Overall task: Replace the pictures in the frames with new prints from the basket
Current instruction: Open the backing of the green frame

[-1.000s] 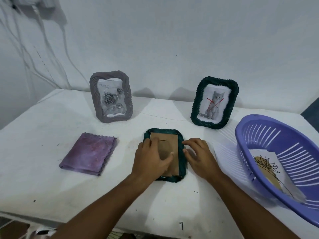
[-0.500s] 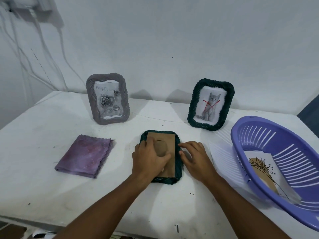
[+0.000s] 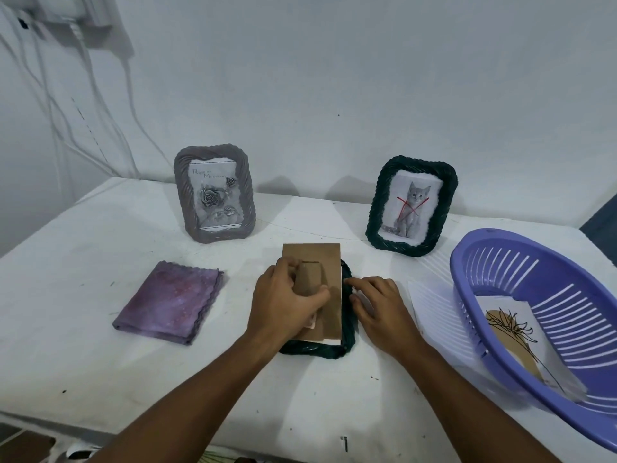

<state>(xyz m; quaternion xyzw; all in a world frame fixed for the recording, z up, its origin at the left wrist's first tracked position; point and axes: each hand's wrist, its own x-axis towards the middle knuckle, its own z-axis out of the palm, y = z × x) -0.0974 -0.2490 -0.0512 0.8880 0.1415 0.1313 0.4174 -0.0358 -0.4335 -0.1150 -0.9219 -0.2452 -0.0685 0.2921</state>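
A dark green frame point(image 3: 347, 342) lies face down in the middle of the table. Its brown backing board point(image 3: 329, 262) is slid part way out past the frame's far edge. My left hand point(image 3: 287, 305) grips the board by its stand flap. My right hand point(image 3: 380, 305) presses on the frame's right rim. A white edge of the picture shows under the board at the near right. Two frames stand at the back: a grey one with a rose print point(image 3: 213, 195) and a dark green one with a cat print point(image 3: 410, 205). The purple basket point(image 3: 467, 262) at the right holds a print with a plant drawing point(image 3: 510, 325).
A folded purple cloth point(image 3: 170, 305) lies left of the flat frame. A white slatted sheet point(image 3: 434, 305) lies between the frame and the basket. White cables hang on the wall at the far left. The table's near edge runs just below my forearms.
The backing board has slid away from me, out over the frame's far edge, with my left hand pulling it. My right hand stays on the frame's rim.
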